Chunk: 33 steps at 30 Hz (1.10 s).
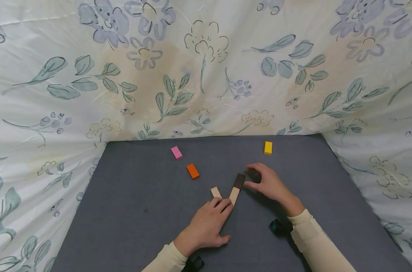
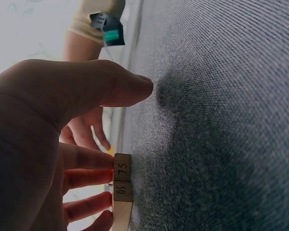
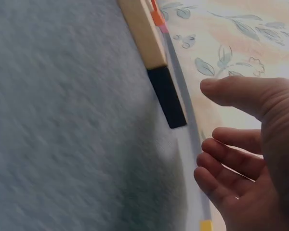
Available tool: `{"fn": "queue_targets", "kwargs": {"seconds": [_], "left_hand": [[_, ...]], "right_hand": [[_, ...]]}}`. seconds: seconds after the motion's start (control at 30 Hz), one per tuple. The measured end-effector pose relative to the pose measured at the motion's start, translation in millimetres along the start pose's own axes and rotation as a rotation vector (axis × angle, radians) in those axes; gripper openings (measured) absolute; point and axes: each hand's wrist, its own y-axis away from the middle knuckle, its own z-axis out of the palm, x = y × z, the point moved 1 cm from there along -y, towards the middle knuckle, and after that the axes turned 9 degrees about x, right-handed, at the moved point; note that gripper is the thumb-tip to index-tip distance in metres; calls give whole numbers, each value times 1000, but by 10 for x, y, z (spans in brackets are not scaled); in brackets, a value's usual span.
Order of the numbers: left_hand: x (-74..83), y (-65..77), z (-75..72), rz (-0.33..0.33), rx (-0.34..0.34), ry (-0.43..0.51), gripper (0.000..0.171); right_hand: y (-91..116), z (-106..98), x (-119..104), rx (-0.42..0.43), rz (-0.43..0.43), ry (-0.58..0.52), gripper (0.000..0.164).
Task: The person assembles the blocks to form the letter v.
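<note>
Fingertips of my left hand (image 1: 206, 223) rest on pale wooden blocks laid in a V, its thumb held apart. One pale block (image 1: 216, 192) shows on the left arm of the V and another pale block (image 1: 234, 195) on the right; the point of the V is hidden under the hand. In the left wrist view, block ends marked 75 (image 2: 122, 166) and 50 (image 2: 123, 191) stand side by side at the fingertips. A dark brown block (image 1: 239, 181) continues the right arm end to end. Beside it my right hand (image 1: 267, 184) hovers with loosely bent fingers, holding nothing.
An orange block (image 1: 193, 171) and a pink block (image 1: 176, 152) lie at the back left of the grey tabletop (image 1: 124, 211). Toward the back right lies a yellow block (image 1: 268, 147). Flowered cloth (image 1: 206, 105) hangs behind and along both sides.
</note>
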Motion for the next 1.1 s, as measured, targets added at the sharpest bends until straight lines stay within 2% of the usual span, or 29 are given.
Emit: {"fn": "queue_targets", "kwargs": {"seconds": [0.47,0.83,1.1], "left_hand": [[8,2,16,-3,-1,4,86],[5,8,24,5,25,9,86],[6,12,31,-4,10,11,86]], "right_hand": [[-203,-317,104,34,49,-35,67],[-361,-535,288,67,90,-13,66],[-408,-652,409,69,164,-2,72]]}}
